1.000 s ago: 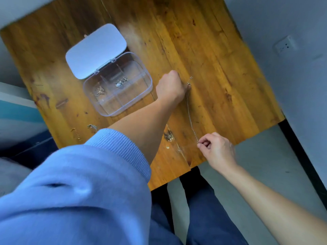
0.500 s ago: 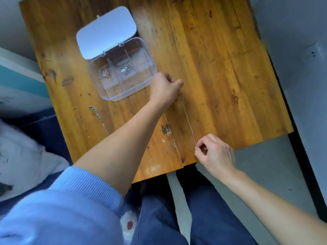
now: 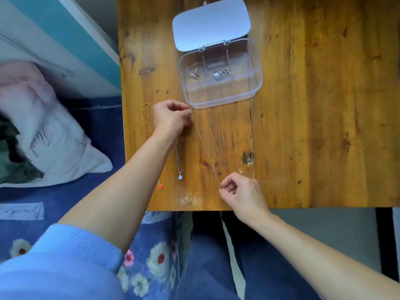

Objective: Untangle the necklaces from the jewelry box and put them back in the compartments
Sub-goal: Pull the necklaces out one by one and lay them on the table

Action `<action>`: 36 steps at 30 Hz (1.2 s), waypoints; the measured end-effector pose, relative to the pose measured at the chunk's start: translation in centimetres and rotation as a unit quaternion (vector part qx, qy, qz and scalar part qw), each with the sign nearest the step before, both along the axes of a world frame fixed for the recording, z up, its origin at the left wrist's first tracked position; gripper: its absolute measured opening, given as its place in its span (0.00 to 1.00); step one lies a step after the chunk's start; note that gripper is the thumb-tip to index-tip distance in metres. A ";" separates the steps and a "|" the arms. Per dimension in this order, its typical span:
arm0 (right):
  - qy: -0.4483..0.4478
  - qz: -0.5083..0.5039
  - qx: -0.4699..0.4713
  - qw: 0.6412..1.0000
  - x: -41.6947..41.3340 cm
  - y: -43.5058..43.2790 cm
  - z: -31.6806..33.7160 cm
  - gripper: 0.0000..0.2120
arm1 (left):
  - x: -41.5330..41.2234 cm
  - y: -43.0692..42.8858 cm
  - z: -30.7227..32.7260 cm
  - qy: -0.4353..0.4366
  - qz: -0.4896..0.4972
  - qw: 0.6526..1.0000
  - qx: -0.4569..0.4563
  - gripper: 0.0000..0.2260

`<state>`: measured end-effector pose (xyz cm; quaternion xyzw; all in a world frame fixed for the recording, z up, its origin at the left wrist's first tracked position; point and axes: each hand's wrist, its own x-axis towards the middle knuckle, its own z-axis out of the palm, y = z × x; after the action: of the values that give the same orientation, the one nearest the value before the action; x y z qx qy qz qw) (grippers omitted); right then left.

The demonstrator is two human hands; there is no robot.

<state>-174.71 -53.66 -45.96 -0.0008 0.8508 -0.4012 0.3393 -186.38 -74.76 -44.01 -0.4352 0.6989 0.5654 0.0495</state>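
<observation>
A thin chain necklace [image 3: 205, 150] is stretched straight over the wooden table [image 3: 303, 126]. My left hand [image 3: 171, 120] pinches its far end just in front of the clear jewelry box [image 3: 257, 68]. My right hand [image 3: 242, 191] pinches its near end by the table's front edge. The box stands open with its white lid [image 3: 211, 23] folded back. Jewelry lies in two of its back compartments: a small silver tangle [image 3: 192, 72] on the left and another silver tangle [image 3: 220, 72] in the middle.
On the table left of the stretched chain lie a necklace with a pale round pendant [image 3: 180, 176], a gold chain [image 3: 148, 113] and a red charm [image 3: 160, 186]. A small dark-and-gold cluster [image 3: 247, 159] sits right of it. A bed with a pillow [image 3: 43, 135] is at the left.
My left hand has carried the chain's far end leftward, in front of the box. My right hand has stayed at the front edge with the near end. The camera view has swung right.
</observation>
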 end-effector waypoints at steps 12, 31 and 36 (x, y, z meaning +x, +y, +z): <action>-0.031 0.055 0.099 0.993 -0.1 -5.0 -0.3 0.05 | -1.2 -1.1 -1.8 -0.015 -0.123 0.987 -0.100 0.03; 0.165 0.100 0.320 0.928 -26.3 -12.3 3.0 0.09 | -5.9 -6.0 -0.6 0.002 -0.148 0.983 0.109 0.12; 0.144 0.105 0.392 0.903 -27.9 -13.3 2.7 0.18 | -6.0 -6.5 -0.9 -0.002 -0.147 0.978 0.148 0.14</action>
<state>-202.64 -67.00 -43.30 -0.0145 0.9739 0.0072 0.2263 -192.36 -81.29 -44.93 -0.3167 0.6638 0.6482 0.1969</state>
